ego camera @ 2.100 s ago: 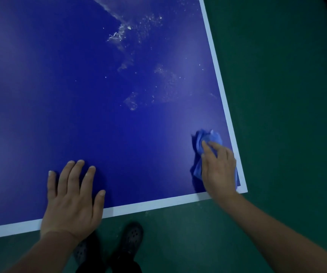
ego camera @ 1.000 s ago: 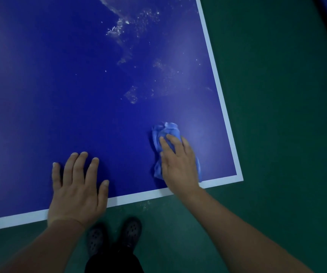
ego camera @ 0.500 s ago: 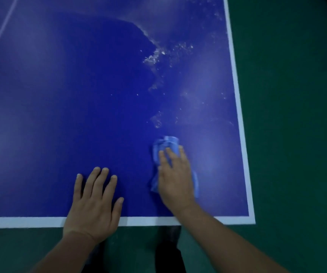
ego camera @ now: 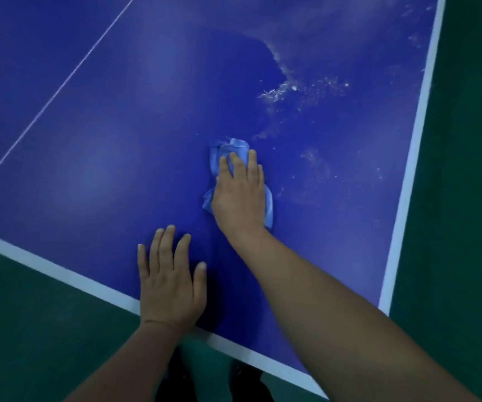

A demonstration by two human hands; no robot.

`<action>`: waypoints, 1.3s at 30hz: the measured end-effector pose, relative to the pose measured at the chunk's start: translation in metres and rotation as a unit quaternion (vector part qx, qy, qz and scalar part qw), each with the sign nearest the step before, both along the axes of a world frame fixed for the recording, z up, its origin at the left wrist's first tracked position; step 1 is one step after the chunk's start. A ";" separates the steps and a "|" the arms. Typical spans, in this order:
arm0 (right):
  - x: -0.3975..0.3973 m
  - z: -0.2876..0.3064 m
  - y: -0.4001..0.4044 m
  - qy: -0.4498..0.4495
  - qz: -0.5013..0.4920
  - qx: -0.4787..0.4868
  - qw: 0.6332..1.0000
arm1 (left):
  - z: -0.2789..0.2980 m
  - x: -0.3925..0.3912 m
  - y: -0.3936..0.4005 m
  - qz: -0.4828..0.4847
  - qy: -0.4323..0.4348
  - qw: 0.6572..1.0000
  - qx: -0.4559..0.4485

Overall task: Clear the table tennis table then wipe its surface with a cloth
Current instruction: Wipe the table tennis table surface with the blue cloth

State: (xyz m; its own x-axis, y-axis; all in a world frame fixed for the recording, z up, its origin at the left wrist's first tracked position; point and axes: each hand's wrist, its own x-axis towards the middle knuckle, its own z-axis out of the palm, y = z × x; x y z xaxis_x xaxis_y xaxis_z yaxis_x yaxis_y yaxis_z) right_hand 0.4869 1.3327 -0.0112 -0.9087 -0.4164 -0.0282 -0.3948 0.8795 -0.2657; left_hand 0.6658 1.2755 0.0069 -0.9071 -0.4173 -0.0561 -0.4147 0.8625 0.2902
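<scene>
While the wiping goes on, this is how things stand, biggest thing first:

Table (ego camera: 152, 117): blue top with white edge lines, filling most of the view; nothing stands on it but the cloth and two hands, so the clearing looks done.

Floor (ego camera: 466, 198): dark green, beyond the table's right edge and near corner.

Dust (ego camera: 300, 88): a pale, speckled film across the far right part of the top, with a sharp curved border where darker, cleaner blue begins.

Right hand (ego camera: 238, 195): laid flat on the cloth, fingers (ego camera: 235, 163) nearly straight and close together, pressing down rather than gripping.

Left hand (ego camera: 170, 280): spread flat on the bare top near the front edge, fingers straight and a little apart, holding nothing, apparently bracing.

Cloth (ego camera: 228, 146): light blue, bunched, mostly under the right palm, with a crumpled end poking out past the fingertips, just beside the nearest dust.

Risk, cloth: bunched as it is, I'd guess it only pushes the specks along into ridges instead of lifting them.

Risk, slip: with only flat pressure on it, the cloth could slide out from under the palm on a fast stroke.

Risk, edge: a sweep to the right may scatter dust onto the floor.
</scene>
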 end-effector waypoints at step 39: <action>-0.047 0.006 0.248 0.080 -0.068 0.006 0.994 | -0.012 -0.013 0.028 0.004 -0.050 0.999 0.020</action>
